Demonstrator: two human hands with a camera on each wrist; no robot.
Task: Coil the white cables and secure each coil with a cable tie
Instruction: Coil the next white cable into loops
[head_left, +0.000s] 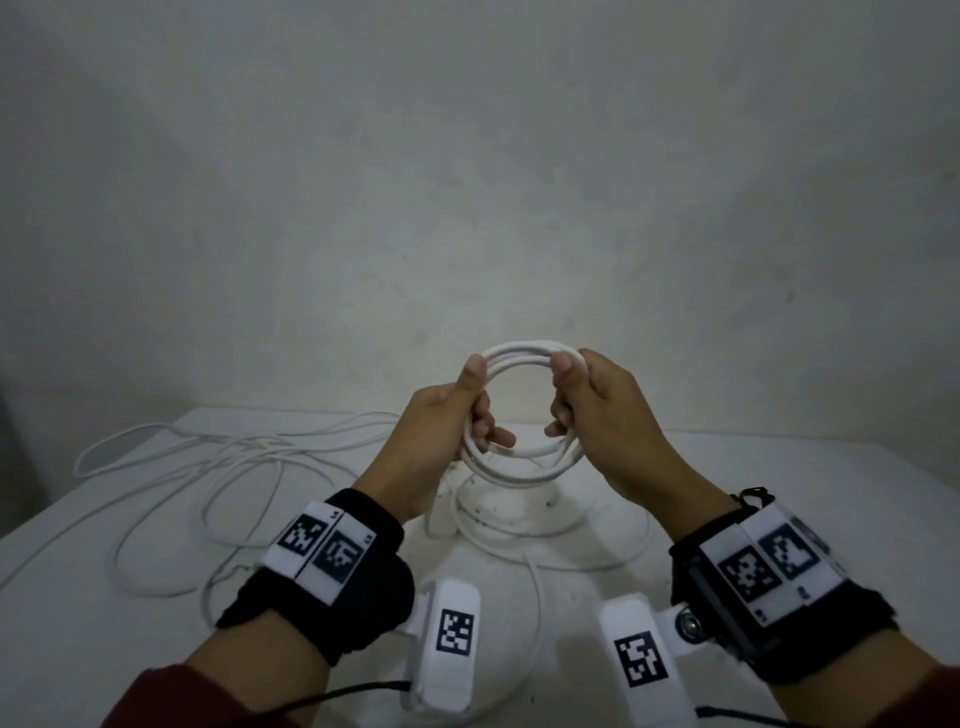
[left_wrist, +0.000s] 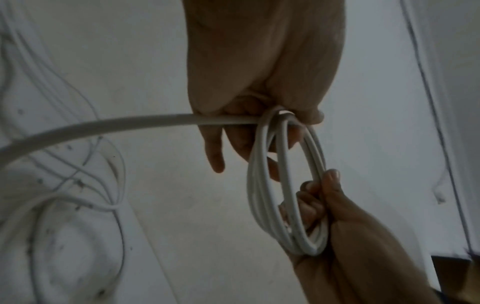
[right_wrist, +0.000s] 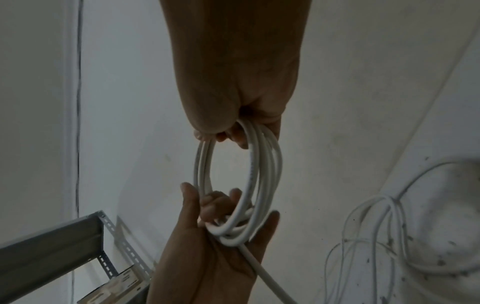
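Observation:
A white cable coil of several loops is held upright above the white table. My left hand grips the coil's left side, thumb on top and fingers curled through the ring. My right hand grips its right side the same way. In the left wrist view the coil hangs from my left hand, and a loose cable tail runs off to the left. In the right wrist view the coil spans between my right hand and my left hand. No cable tie is visible.
Loose white cable sprawls in loops over the table's left and middle, with more loops under the coil. A plain wall rises just behind the table. A grey slotted metal shelf frame stands beside the table in the right wrist view.

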